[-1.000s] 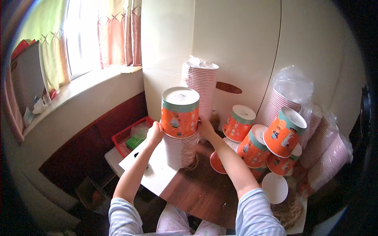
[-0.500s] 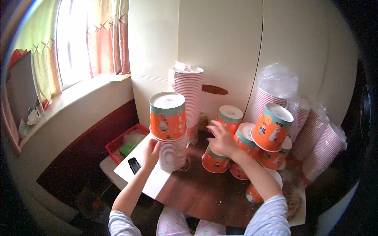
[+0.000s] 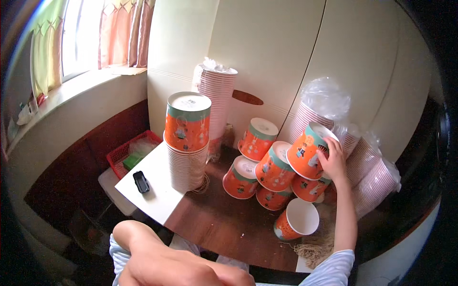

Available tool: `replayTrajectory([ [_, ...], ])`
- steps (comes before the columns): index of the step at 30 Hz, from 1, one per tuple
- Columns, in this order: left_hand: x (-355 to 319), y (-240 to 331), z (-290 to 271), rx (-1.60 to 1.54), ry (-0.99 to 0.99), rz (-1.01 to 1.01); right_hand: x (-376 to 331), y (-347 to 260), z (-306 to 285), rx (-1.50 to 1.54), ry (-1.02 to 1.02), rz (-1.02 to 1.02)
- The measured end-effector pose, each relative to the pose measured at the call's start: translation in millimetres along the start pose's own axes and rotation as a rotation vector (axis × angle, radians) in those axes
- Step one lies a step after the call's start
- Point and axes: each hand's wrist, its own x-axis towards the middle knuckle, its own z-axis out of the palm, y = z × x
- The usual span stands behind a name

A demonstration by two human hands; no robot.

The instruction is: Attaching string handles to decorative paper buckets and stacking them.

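Observation:
Large orange paper buckets with green bands, mostly bottom-up, are heaped at the right of the table. My right hand [image 3: 335, 161] is closed around the right side of the top bucket [image 3: 304, 150], thumb across its printed front. Below and left of it are an upper bucket [image 3: 274, 168] and several more. One open bucket [image 3: 301, 217] lies tilted near the front, its white inside showing. My left hand [image 3: 164, 260] is close in at the lower edge; its fingers are hidden. Left of the heap, an upside-down nested bucket stack [image 3: 187, 164] stands upright, its top bucket [image 3: 188, 126] fully visible.
A taller wrapped stack [image 3: 217, 97] stands at the back. More plastic-wrapped stacks [image 3: 377, 178] lean at the right. A black device [image 3: 140, 182] sits on the white tabletop part [image 3: 160, 202]. Loose twine [image 3: 315, 252] lies at the front right, and a red basket [image 3: 114, 159] is at left.
My right hand has moved right onto the top bucket, which is tilted more to the left. My left hand has left the nested stack and come back toward me. The view has shifted.

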Motion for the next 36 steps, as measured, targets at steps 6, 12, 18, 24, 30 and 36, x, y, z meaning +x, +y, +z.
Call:
replayTrajectory([
  [6,-2,0,4,0.005,-0.065,-0.113,0,2,-1,0.130,0.037,0.063],
  [12,-8,3,2,0.085,-0.140,-0.092,-1,-10,-12,0.147,0.107,0.064],
  [18,-15,10,-1,0.045,-0.209,-0.137,-13,-56,-48,0.321,0.258,0.033],
  [24,-10,1,0,0.144,-0.183,-0.086,-89,-74,-20,1.229,0.186,0.590],
  [30,-18,4,-5,0.085,-0.198,-0.120,-200,-102,53,2.049,-0.216,1.125],
  [36,-56,-12,-25,0.172,0.135,0.079,-266,-156,84,2.268,-0.457,1.351],
])
